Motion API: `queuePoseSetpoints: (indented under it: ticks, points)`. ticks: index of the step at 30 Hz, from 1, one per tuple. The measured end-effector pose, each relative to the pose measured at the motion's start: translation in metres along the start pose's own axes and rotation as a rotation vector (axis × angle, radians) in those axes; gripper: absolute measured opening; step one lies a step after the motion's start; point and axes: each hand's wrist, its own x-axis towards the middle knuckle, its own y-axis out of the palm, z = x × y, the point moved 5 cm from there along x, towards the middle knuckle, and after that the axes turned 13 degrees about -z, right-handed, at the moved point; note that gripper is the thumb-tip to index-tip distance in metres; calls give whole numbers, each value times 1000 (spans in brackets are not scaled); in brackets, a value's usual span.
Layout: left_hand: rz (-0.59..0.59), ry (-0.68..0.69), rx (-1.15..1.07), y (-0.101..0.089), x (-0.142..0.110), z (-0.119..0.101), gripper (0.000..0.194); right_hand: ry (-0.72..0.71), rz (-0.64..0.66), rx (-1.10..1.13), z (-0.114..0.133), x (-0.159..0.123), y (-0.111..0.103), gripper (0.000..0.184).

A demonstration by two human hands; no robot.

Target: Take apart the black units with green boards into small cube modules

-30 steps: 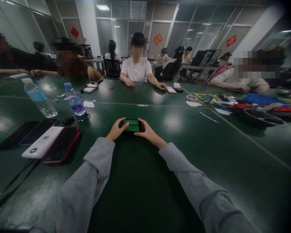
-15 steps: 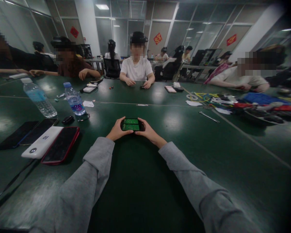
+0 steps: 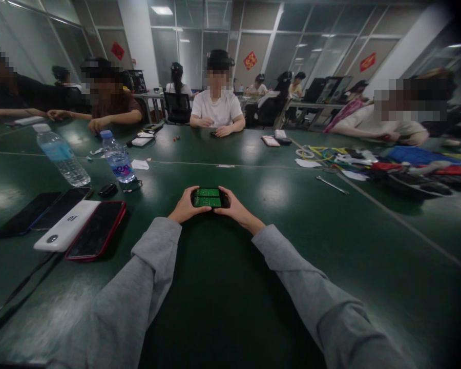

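Observation:
A dark smartphone (image 3: 208,197) is held sideways between my two hands over the green table (image 3: 230,266). Its lit screen is green, in two bands with small marks too fine to read. My left hand (image 3: 187,205) grips the left end, the thumb along the near edge. Around the right end my right hand (image 3: 233,206) is closed in the same way. The fingers beneath the phone are hidden. Left of my left forearm lie a red-cased phone (image 3: 97,230), a white power bank (image 3: 67,225) and two dark phones (image 3: 61,207).
Two water bottles (image 3: 117,159) stand at the left, near a small black case (image 3: 107,190). A wrench (image 3: 332,184) lies to the right, before a heap of cables and bags (image 3: 411,171). Across the table sits a person in a white shirt (image 3: 217,110); others sit at both sides.
My hands and the phone have hardly moved. The person opposite has shifted their hands, and the person at the left has brought a forearm lower onto the table.

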Motion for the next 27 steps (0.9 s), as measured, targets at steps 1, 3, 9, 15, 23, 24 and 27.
queuePoseSetpoints:
  ticks: [1, 3, 9, 15, 23, 24, 27]
  points:
    - [2, 6, 12, 0, 0, 0, 93, -5, 1, 4, 0, 0, 0, 97]
    - [3, 21, 39, 0, 1, -1, 93, -16, 1, 13, -1, 1, 0, 97]
    - [-4, 46, 104, -1, 0, -3, 95, -38, -13, 11, -3, 2, 0, 95]
    - [4, 64, 93, -2, -1, -7, 94, -110, -83, -148, -9, 3, -1, 90]
    - [-38, -52, -90, 1, 5, 6, 82, -301, -290, -467, -2, -5, 10, 86]
    - [-41, -48, -84, 1, 5, 6, 79, -317, -297, -481, -1, -7, 11, 85]
    - [-50, -19, -53, 0, 4, 2, 74, -338, -298, -513, 2, -9, 14, 84]
